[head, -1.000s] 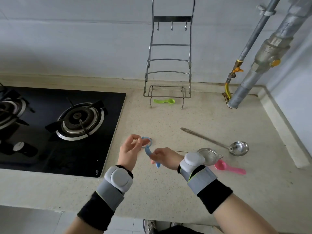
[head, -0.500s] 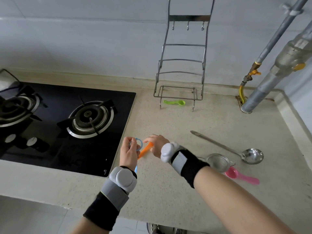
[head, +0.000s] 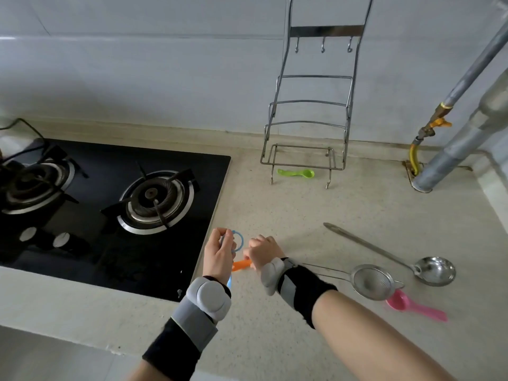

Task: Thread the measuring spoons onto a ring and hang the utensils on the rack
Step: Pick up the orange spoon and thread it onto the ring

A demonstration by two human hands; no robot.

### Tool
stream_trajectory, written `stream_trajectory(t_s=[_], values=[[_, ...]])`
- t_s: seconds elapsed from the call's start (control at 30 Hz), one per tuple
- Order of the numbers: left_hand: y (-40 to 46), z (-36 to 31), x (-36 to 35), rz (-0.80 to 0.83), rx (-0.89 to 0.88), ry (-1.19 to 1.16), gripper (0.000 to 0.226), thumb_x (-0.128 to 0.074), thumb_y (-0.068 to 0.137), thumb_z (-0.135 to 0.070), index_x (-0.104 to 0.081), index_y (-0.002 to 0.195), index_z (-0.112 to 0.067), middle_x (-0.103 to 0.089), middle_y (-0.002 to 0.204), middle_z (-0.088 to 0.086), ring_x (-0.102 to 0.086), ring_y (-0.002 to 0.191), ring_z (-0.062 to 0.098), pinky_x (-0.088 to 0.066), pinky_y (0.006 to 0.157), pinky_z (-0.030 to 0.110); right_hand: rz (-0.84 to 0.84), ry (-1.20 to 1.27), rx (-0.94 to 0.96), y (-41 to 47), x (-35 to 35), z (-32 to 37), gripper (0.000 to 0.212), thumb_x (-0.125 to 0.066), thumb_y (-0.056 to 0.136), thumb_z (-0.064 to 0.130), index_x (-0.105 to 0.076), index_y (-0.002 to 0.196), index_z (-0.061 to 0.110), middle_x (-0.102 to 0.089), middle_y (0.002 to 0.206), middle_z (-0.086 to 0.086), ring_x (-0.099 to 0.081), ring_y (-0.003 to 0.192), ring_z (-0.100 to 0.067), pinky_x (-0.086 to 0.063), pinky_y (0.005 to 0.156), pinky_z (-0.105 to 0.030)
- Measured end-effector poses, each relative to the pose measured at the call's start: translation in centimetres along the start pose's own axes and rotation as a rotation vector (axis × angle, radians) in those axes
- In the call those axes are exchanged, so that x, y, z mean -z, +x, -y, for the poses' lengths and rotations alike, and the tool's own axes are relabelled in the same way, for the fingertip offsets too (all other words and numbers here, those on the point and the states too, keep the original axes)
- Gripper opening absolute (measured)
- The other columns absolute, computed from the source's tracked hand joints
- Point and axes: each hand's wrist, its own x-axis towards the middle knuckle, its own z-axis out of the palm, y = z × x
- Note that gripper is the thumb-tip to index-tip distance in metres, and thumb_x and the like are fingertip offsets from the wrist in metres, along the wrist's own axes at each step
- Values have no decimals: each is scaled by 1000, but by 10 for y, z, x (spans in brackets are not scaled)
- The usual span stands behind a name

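left hand (head: 220, 253) grip pinching blue ring (head: 238, 240) | right hand (head: 262, 251) grip clamped on orange spoon (head: 242, 264), at ring's 5 o'clock

The tall wire rack (head: 312, 125) is shiny bare metal, like the polished steel ladle (head: 433, 270) and fine-mesh metal strainer (head: 372, 281). The green (head: 296, 173), pink (head: 415, 307) and orange (head: 242, 265) measuring spoons and thin blue ring (head: 238, 240) look smooth plastic. The black hob (head: 110, 215) is glossy glass; the speckled beige countertop (head: 275, 312) is matt.
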Motion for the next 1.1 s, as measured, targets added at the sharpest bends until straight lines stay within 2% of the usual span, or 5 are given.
stream_trajectory(t_s=[0.2, 0.47, 0.63, 0.83, 1.1], values=[[1, 5, -7, 68, -31, 76, 27, -39, 93, -17, -45, 67, -21, -40, 60, 2, -33, 52, 14, -29, 52, 25, -98, 443, -221, -18, 17, -11, 17, -45, 84, -2, -51, 96, 8, -57, 115, -21, -54, 95, -31, -39, 78, -34], [-4, -9, -30, 176, -123, 110, 26, -46, 89, -10, -50, 65, -22, -44, 57, 0, -39, 53, 13, -35, 51, 22, -347, 1300, -234, -68, 52, -17, 12, -52, 88, 20, -48, 77, 23, -58, 57, -3, -48, 43, -18, -35, 43, -26], [-16, -18, -44, 261, -218, 111, 26, -51, 87, -9, -52, 65, -23, -52, 57, -1, -50, 48, 1, -41, 46, 6, -410, 1309, -215, -104, 63, -27, 29, -48, 91, 35, -55, 65, 26, -56, 46, -4, -45, 32, -16, -37, 36, -21], [-32, -25, -55, 359, -298, 151, 28, -53, 86, -5, -55, 66, -24, -60, 63, -4, -57, 50, -2, -48, 53, 11, -407, 1339, -187, -139, 66, -37, 24, -46, 94, 23, -60, 75, 19, -61, 45, -3, -54, 35, -17, -46, 40, -21], [-46, -36, -62, 271, -546, 448, 18, -58, 81, -6, -54, 65, -14, -57, 62, 1, -58, 66, 27, -44, 60, 28, -349, 1370, -202, -154, 69, -42, 23, -45, 93, 25, -59, 77, 14, -64, 44, -2, -60, 42, -18, -47, 40, -23]])
